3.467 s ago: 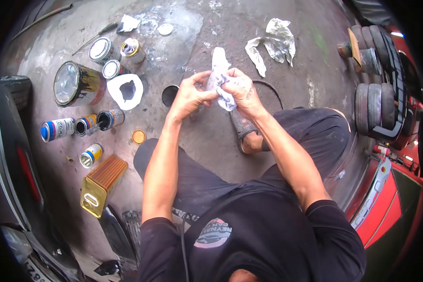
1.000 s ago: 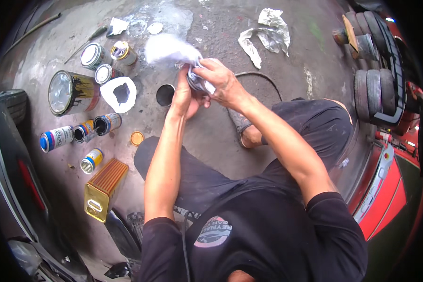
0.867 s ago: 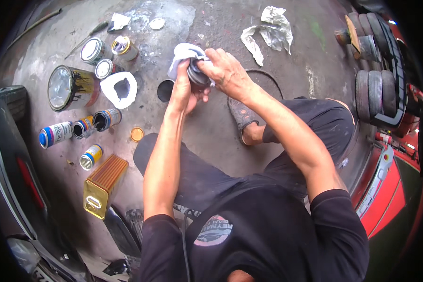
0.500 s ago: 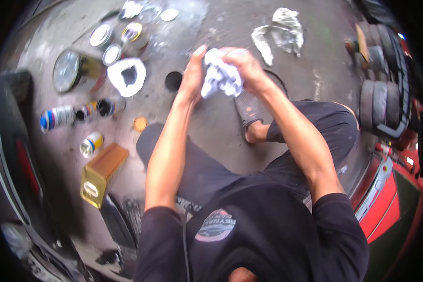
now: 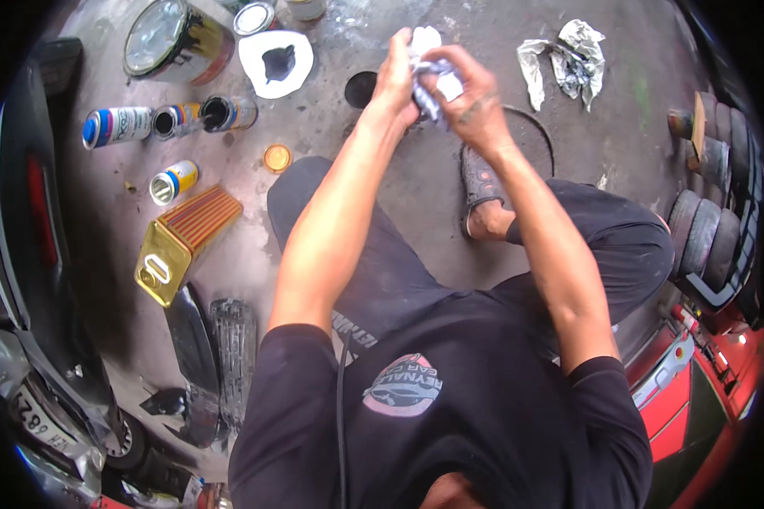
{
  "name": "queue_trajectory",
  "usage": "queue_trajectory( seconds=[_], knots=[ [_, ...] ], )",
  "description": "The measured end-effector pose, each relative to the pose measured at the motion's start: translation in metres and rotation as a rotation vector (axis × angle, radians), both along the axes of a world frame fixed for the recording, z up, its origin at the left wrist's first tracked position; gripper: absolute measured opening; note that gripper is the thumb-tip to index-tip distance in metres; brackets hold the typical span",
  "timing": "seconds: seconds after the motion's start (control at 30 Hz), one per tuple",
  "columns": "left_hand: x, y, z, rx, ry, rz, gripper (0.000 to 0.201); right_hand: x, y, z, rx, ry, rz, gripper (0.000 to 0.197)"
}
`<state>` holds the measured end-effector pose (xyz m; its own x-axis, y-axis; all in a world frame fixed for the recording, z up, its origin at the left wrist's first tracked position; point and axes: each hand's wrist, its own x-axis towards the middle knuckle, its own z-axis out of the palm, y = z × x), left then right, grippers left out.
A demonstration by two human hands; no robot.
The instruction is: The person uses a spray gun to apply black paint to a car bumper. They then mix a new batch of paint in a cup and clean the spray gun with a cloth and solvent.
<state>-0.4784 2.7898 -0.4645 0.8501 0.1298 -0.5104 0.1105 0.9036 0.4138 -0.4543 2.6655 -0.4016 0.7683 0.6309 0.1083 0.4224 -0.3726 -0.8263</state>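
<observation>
A crumpled white cloth (image 5: 429, 85) is bunched between my two hands, out over the floor in front of me. My left hand (image 5: 393, 83) lies along its left side, fingers long and held together, pressing against it. Curled fingers and thumb of my right hand (image 5: 475, 97) grip the cloth from the right. Folds of it show above and between the hands; the part against my left palm is hidden.
To the left stand a large paint can (image 5: 222, 53), several smaller cans, and a ribbed gold tin (image 5: 197, 225). A white sheet with a dark patch (image 5: 301, 64) lies near them. Crumpled paper (image 5: 579, 64) lies far right. A dark car (image 5: 30, 229) borders the left; tyres (image 5: 696, 233) the right.
The view has shifted, so floor things sit higher and farther right in the picture, mostly. My right fingers have curled further round the cloth, which is bunched more tightly.
</observation>
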Motion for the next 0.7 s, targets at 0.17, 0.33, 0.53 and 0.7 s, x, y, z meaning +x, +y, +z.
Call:
queue_trajectory(
  seconds=[0.17, 0.33, 0.53, 0.7],
  knots=[
    [0.026, -0.006, -0.007, -0.008, -0.189, 0.082, 0.063, -0.005, -0.004, 0.023, 0.095, -0.499, -0.079, 0.027],
    [0.018, 0.026, -0.013, -0.069, -0.176, 0.061, 0.065, -0.072, -0.016, 0.055, 0.072, -0.264, 0.308, 0.033],
    [0.01, 0.035, -0.018, -0.095, -0.155, 0.062, 0.066, -0.125, 0.0, 0.063, 0.014, -0.196, 0.403, 0.037],
    [0.019, 0.033, -0.021, -0.094, -0.157, 0.067, 0.067, -0.146, -0.008, 0.064, -0.068, -0.128, 0.491, 0.036]
  ],
)
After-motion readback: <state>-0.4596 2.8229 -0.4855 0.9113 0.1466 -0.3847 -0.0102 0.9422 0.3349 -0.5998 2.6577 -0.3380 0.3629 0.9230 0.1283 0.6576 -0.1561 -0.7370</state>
